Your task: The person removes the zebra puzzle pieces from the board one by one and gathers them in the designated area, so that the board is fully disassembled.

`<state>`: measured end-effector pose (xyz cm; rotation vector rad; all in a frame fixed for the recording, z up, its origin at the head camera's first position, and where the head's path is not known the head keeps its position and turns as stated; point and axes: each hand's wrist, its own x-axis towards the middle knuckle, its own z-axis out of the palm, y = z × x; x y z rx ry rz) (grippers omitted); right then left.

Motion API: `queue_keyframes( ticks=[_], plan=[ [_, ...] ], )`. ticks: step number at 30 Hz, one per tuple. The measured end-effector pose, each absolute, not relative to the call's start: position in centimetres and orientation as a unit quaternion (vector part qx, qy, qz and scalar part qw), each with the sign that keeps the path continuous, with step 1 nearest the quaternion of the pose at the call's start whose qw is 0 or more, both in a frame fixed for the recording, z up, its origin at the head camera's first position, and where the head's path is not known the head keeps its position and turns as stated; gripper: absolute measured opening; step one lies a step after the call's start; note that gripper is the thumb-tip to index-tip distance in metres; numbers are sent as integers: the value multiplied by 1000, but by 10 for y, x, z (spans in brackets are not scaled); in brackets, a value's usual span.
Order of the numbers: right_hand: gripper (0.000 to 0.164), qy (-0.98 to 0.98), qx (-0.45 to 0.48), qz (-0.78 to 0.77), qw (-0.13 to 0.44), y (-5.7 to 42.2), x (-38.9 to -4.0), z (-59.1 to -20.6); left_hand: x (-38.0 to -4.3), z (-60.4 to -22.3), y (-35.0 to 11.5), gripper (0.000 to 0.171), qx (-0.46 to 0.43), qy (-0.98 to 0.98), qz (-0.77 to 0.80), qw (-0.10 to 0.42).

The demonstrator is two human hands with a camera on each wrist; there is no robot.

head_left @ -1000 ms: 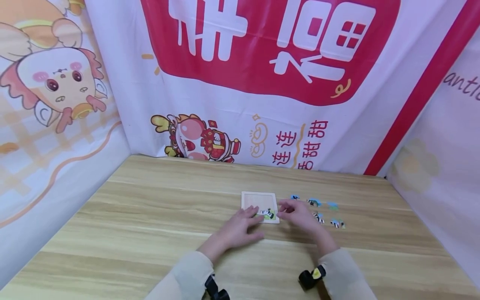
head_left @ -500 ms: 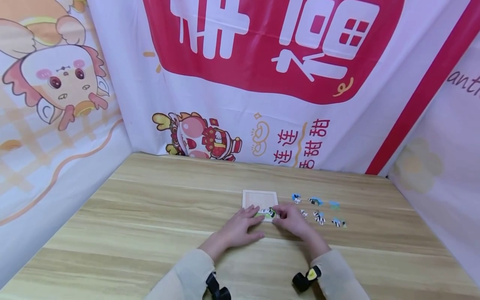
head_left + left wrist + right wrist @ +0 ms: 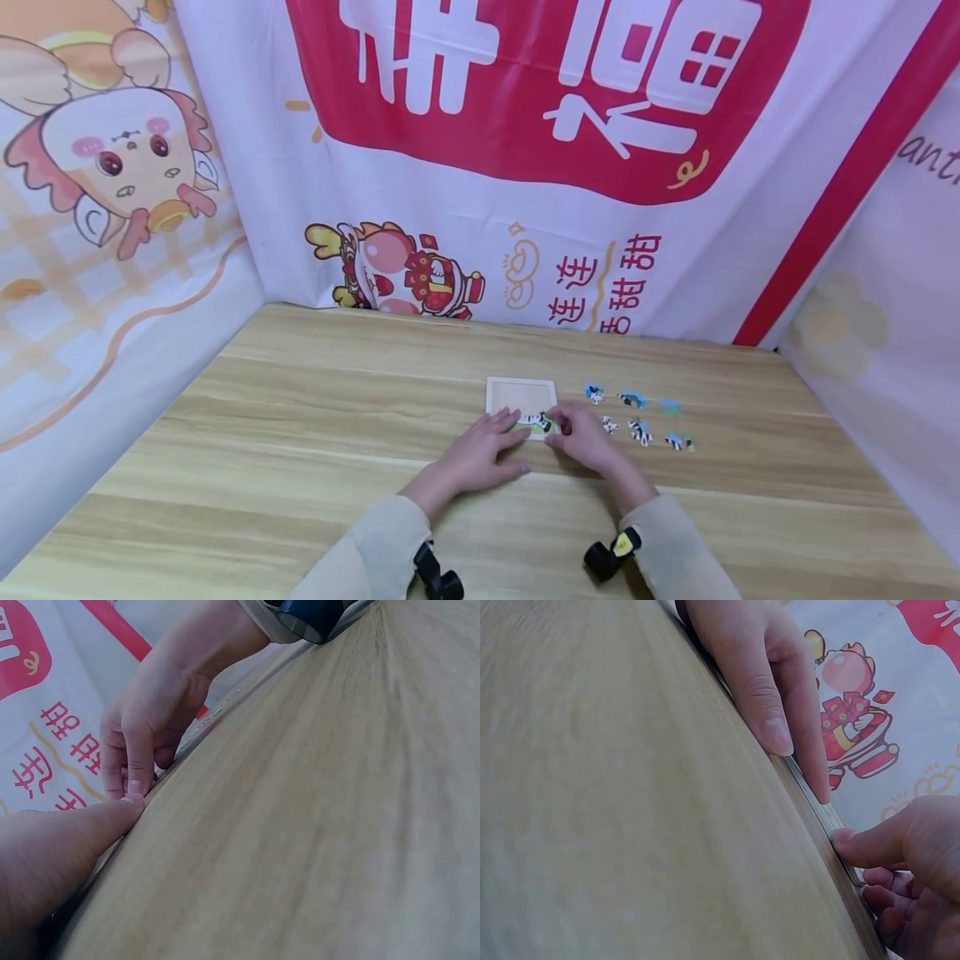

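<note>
A small pale-framed puzzle tray [image 3: 521, 382] lies on the table, with a strip of zebra-and-grass puzzle pieces [image 3: 535, 420] along its near side. My left hand [image 3: 480, 454] rests at the near-left part of the tray, fingers extended over its edge and the pieces. The right hand [image 3: 583, 435] is at the near-right corner, with thumb and bent fingers gripping the frame there. In the right wrist view, the right thumb [image 3: 874, 841] touches the tray's near edge while the other fingers curl round the corner. The left fingertips [image 3: 821, 791] point down onto the tray.
Several loose puzzle pieces [image 3: 640, 432] in blue, black and white lie to the right of the tray. The wooden table [image 3: 300, 433] ends at a printed cloth backdrop [image 3: 450, 183] behind it, with printed cloth at both sides too.
My right hand has moved left from beside the tray onto its near-right corner, uncovering loose pieces on the table. The left hand has stayed in place on the tray.
</note>
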<state>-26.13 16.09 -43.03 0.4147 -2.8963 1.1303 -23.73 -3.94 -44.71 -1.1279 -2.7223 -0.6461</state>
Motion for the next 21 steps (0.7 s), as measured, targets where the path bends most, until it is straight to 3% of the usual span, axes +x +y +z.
queue_keyframes(
  ticks=[12, 21],
  plan=[
    [38, -913, 123, 390, -5, 160, -258, -429, -237, -448, -39, 56, -367, -901, -223, 52],
    [31, -899, 116, 423, 6, 162, -262, -434, -238, -447, -40, 57, -366, -900, -230, 50]
  ],
)
